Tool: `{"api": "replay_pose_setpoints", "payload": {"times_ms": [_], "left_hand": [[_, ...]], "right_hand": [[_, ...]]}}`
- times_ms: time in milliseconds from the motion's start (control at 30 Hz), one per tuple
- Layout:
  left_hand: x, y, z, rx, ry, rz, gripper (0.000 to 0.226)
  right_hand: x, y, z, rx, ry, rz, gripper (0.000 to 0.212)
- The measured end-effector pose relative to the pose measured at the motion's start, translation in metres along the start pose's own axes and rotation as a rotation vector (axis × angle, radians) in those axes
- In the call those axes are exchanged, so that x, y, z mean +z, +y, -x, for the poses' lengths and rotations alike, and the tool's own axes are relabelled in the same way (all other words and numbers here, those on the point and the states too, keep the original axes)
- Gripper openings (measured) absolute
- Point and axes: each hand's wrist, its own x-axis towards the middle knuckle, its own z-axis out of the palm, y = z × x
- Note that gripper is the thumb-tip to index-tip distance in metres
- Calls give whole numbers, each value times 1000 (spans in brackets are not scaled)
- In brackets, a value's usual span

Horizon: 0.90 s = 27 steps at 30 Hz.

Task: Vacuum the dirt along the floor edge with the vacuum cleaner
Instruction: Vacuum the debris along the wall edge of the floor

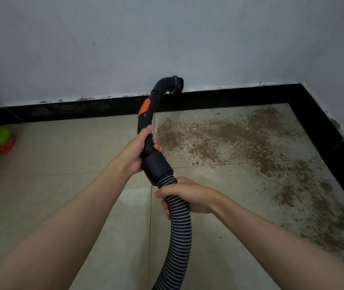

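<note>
Head view shows the left hand (136, 150) gripping the vacuum handle (146, 130), the right hand (184, 195) clasping the hose (179, 227); brush nozzle (177, 84) sits high at the far skirting (83, 107); best lowered rightward into the dirt (229, 135), swept slowly along the edge.

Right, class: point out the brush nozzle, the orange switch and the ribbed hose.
brush nozzle (176, 84), head view, on its black head.
orange switch (145, 107), head view, on its middle.
ribbed hose (179, 227), head view, below the right hand.
</note>
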Motion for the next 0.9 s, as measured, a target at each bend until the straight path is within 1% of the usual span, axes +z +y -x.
{"api": "replay_pose_setpoints", "payload": {"times_ms": [100,200,267,333,400,433,567,700,900], "left_hand": [[0,-3,-6,23,117,-60,30],[-8,-8,-15,37,190,-140,38],[-17,-14,-21,27,217,-207,42],[-25,-21,-25,-10,212,-216,46],[-30,-24,-31,-35,213,-212,47],[-33,-25,-34,-45,220,-207,47],[-42,-25,-46,-80,239,-125,45],[-49,-25,-55,-71,267,-108,43],[-44,-15,-69,6,319,-251,44]], "right_hand": [[3,7,-5,-41,76,-30,19],[4,11,-15,-84,197,-89,41],[4,12,-23,-93,263,-94,50],[4,15,-33,-91,301,-22,45],[7,18,-44,-103,322,37,32],[9,19,-49,-105,339,52,30],[12,22,-73,-136,441,128,32],[7,22,-87,-176,469,174,31],[-6,25,-94,-189,470,131,24]]}}
